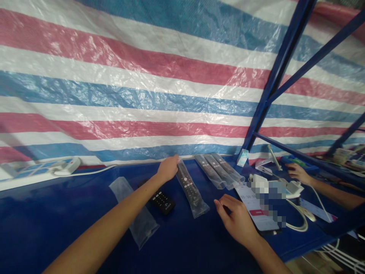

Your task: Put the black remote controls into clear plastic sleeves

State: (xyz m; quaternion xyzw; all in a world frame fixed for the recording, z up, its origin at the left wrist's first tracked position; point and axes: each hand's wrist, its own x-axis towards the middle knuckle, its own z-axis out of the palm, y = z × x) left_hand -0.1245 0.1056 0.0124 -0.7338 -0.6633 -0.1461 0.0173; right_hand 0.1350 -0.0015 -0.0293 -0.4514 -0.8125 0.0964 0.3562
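Note:
My left hand (168, 168) is closed on the upper end of a bagged remote control (188, 187), a black remote inside a clear plastic sleeve lying on the blue table. Beneath my left forearm is a bare black remote control (163, 201), partly hidden by the arm. An empty clear plastic sleeve (142, 228) lies flat to its left, also crossed by the forearm. My right hand (234, 217) rests over the table right of the bagged remote, fingers curled, apart from it; whether anything is in them is hidden. Several bagged remotes (218, 169) lie side by side farther back.
A phone (258, 209) showing a timer lies right of my right hand, beside white chargers and cables (299, 224). Another person's hand (298, 173) works at far right. A power strip (68, 165) sits back left. Blue frame posts (265, 102) stand before a striped sheet.

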